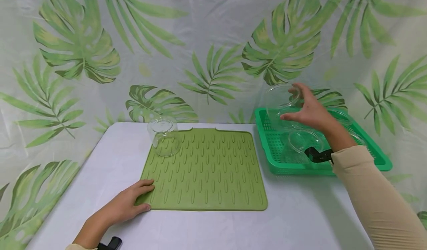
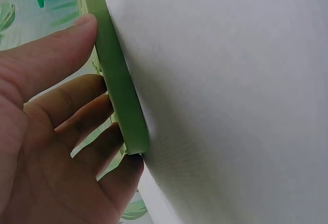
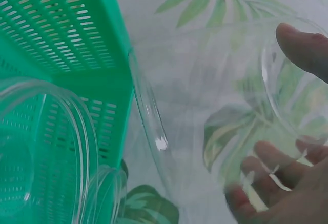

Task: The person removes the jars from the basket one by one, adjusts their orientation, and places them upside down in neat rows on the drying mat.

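Observation:
My right hand point(image 1: 311, 111) grips a clear cup point(image 1: 274, 107) near one end, with thumb and fingers spread around it, raised over the back left of the green basket point(image 1: 273, 168). In the right wrist view, the cup point(image 3: 189, 106) lies sideways across the picture, its wide rim by the basket wall point(image 3: 115, 34). At the front left corner of the green ridged mat point(image 1: 207, 176) rests my left hand point(image 1: 125, 203), fingers on the mat and thumb along its front edge point(image 2: 115, 70). Another clear cup point(image 1: 163, 140) stands upside down on the mat's back left corner.
More clear cups point(image 1: 305, 142) lie inside the basket, partly hidden by my right arm. Both mat and basket sit on a white-covered table point(image 1: 213, 229). Behind the table hangs a leaf-print cloth point(image 1: 220, 31).

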{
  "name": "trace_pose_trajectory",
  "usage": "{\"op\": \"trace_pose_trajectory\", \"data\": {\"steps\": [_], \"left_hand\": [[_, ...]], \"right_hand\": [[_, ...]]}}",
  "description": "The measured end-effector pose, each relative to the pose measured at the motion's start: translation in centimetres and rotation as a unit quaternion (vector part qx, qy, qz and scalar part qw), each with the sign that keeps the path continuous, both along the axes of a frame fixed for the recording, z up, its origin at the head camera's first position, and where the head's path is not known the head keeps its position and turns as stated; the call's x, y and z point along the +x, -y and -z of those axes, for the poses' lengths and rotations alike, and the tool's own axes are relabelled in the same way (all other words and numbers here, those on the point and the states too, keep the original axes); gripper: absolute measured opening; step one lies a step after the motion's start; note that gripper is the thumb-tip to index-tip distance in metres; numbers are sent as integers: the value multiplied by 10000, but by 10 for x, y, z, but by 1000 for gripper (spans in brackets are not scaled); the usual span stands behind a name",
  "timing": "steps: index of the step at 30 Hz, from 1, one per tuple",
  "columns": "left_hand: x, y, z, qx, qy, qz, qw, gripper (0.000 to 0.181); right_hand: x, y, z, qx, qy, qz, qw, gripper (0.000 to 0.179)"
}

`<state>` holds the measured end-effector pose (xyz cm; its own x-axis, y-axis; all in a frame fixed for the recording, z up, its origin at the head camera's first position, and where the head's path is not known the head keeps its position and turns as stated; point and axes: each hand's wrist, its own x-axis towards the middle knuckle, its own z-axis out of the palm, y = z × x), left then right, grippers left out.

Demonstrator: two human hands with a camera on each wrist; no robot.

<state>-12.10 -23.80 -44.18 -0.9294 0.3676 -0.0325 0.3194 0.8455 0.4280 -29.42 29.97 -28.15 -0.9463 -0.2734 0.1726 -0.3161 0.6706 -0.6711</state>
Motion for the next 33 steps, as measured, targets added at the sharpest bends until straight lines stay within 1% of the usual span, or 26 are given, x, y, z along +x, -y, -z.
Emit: {"op": "trace_pose_trajectory", "data": {"steps": [4, 8, 11, 13, 17, 23, 29, 33], "left_hand": [[1, -1, -1, 5, -36, -6, 10000, 56], [1, -1, 0, -11, -147, 13, 9999, 56], [1, -1, 1, 2, -112, 28, 9999, 56], [0, -1, 1, 26, -16, -22, 10000, 56], [0, -1, 0, -3, 72, -54, 10000, 56], [1, -1, -1, -93, -45, -25, 9999, 56], [0, -1, -1, -39, -6, -12, 10000, 56], [0, -1, -1, -59, -4, 13, 10000, 56]], "right_hand": [[4, 7, 2, 313, -347, -49, 9989, 112], [8, 16, 4, 728, -520, -180, 9958, 112], [12, 25, 4, 1018, -598, -335, 9924, 111], [13, 30, 5, 1154, -684, -434, 9900, 109], [14, 35, 5, 1357, -788, -520, 9863, 108], [16, 38, 5, 1518, -753, -467, 9844, 109], [17, 41, 7, 1466, -991, -516, 9829, 107], [18, 46, 7, 1369, -1055, -572, 9833, 106]]}}
